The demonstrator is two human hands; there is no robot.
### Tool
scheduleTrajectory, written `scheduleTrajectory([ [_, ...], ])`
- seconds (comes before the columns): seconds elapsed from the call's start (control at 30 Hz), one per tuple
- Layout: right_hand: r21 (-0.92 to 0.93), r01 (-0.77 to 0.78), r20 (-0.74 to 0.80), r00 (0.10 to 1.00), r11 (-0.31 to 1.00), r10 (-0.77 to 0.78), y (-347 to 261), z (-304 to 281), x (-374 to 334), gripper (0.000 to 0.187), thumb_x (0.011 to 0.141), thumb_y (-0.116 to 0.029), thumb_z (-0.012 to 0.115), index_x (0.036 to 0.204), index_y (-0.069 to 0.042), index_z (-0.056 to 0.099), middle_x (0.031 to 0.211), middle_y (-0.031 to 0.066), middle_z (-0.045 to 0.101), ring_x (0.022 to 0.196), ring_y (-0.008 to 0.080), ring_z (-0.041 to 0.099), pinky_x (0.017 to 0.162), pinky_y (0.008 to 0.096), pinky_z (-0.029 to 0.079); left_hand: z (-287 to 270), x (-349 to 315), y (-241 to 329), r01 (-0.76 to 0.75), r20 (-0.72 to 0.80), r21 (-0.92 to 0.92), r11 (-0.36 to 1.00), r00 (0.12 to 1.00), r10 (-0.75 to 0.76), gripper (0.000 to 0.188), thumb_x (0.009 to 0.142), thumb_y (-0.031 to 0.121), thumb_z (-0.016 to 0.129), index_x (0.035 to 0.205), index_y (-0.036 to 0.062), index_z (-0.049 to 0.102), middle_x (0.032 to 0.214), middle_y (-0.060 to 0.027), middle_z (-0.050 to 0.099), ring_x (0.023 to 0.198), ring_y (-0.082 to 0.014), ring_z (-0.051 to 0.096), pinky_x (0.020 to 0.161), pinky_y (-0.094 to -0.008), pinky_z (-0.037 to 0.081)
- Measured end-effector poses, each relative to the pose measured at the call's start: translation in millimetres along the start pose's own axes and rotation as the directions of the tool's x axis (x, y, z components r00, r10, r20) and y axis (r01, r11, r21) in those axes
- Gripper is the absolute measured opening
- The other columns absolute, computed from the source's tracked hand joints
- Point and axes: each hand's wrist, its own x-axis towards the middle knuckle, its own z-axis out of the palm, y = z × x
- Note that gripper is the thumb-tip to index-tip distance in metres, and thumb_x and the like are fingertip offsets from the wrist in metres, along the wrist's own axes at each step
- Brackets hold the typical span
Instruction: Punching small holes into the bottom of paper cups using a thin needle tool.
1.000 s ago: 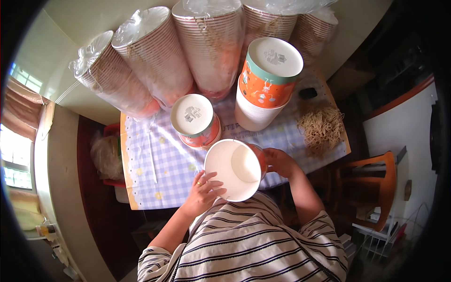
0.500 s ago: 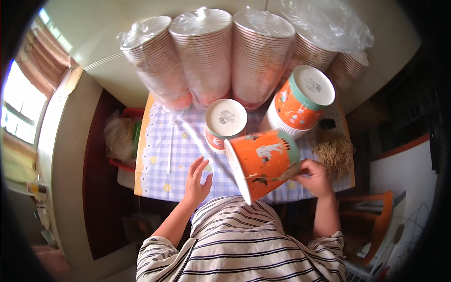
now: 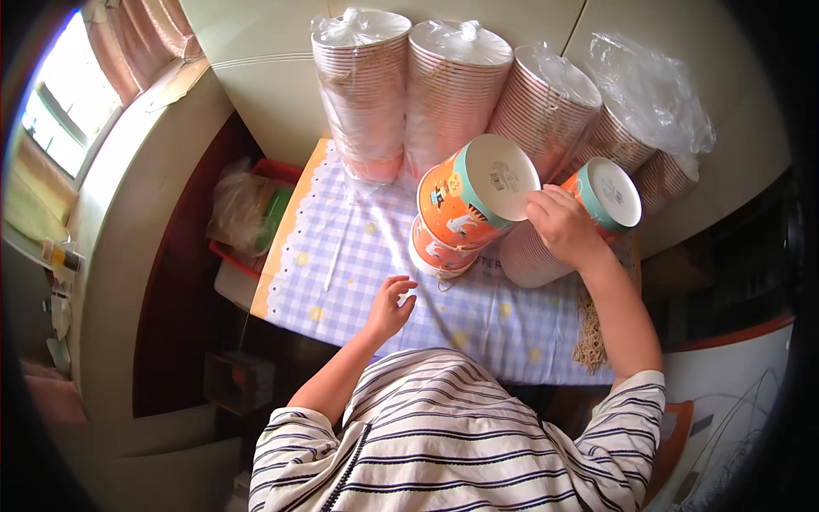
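Observation:
An upside-down orange paper tub (image 3: 452, 198) with a green band and a white base sits over another orange tub (image 3: 439, 247) on the table. My right hand (image 3: 567, 224) has its fingers closed at the edge of the upper tub's base. A thin loop of string hangs by the lower tub's rim. My left hand (image 3: 392, 307) is held in front of the tubs, fingers loosely curled and apart, nothing in it. Right of my right hand is a leaning inverted stack of tubs (image 3: 534, 258), with an orange and green tub (image 3: 612, 194) on top, partly hidden by the hand.
Tall plastic-wrapped stacks of paper tubs (image 3: 358, 102) line the back of the table, which has a blue checked cloth (image 3: 341, 247). A bundle of tan strings (image 3: 590, 337) lies at the right edge. A red crate (image 3: 277, 171) with plastic bags stands to the left.
The tub in my right hand has gone from lying sideways to base up, over the smaller standing tub. My right hand moved up and away from me. The view has shifted.

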Motion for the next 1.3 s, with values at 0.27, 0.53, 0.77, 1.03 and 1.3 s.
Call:
scheduleTrajectory([
  [0.27,-0.014,-0.006,0.141,0.99,1.0,0.008,-7,55,-2,0.004,0.074,-0.006,0.053,0.077,-0.007,0.051,0.076,0.0081,0.054,0.073,0.0249,0.059,0.073,0.0378,0.048,-1,14,-28,0.084,-0.064,-0.021,0.996,0.994,-0.085,0.027,0.08,0.01,0.063,0.107,0.0095,0.064,0.115,-0.0124,0.057,0.093,-0.0236,0.062,0.074,-0.0327,0.05],
  [0.53,-0.037,-0.01,0.265,0.964,0.999,0.02,-23,78,-9,0.004,0.074,-0.005,0.052,0.077,-0.006,0.049,0.077,0.0089,0.053,0.071,0.0253,0.059,0.067,0.0373,0.045,14,28,-32,0.174,0.007,0.022,0.985,0.985,-0.174,0.04,0.08,0.014,0.062,0.119,0.0059,0.058,0.117,-0.0172,0.055,0.099,-0.0262,0.062,0.083,-0.0349,0.051],
  [0.77,-0.054,0.044,0.276,0.961,0.998,-0.027,-30,90,-8,0.004,0.075,-0.006,0.052,0.074,-0.007,0.049,0.076,0.0087,0.054,0.07,0.0244,0.059,0.067,0.0369,0.045,21,38,-35,0.169,0.03,0.05,0.984,0.985,-0.17,0.047,0.079,0.015,0.062,0.125,0.006,0.054,0.121,-0.0161,0.053,0.098,-0.0255,0.061,0.084,-0.0351,0.05],
  [1.03,-0.072,0.095,0.286,0.956,0.993,-0.071,-26,95,-8,0.002,0.074,-0.008,0.054,0.075,-0.008,0.052,0.077,0.0076,0.056,0.069,0.0213,0.059,0.068,0.0343,0.044,31,42,-40,0.155,0.035,0.054,0.986,0.987,-0.157,0.051,0.079,0.014,0.063,0.128,0.0073,0.05,0.123,-0.0167,0.051,0.098,-0.0258,0.061,0.085,-0.0358,0.05],
  [1.3,-0.038,0.059,0.297,0.954,0.998,-0.045,-27,101,-14,0.004,0.075,-0.007,0.053,0.076,-0.006,0.049,0.08,0.0096,0.055,0.074,0.024,0.059,0.069,0.0367,0.045,36,44,-43,0.138,0.055,0.081,0.987,0.988,-0.143,0.053,0.078,0.014,0.063,0.128,0.0082,0.049,0.124,-0.0172,0.05,0.099,-0.0259,0.061,0.087,-0.0363,0.049],
])
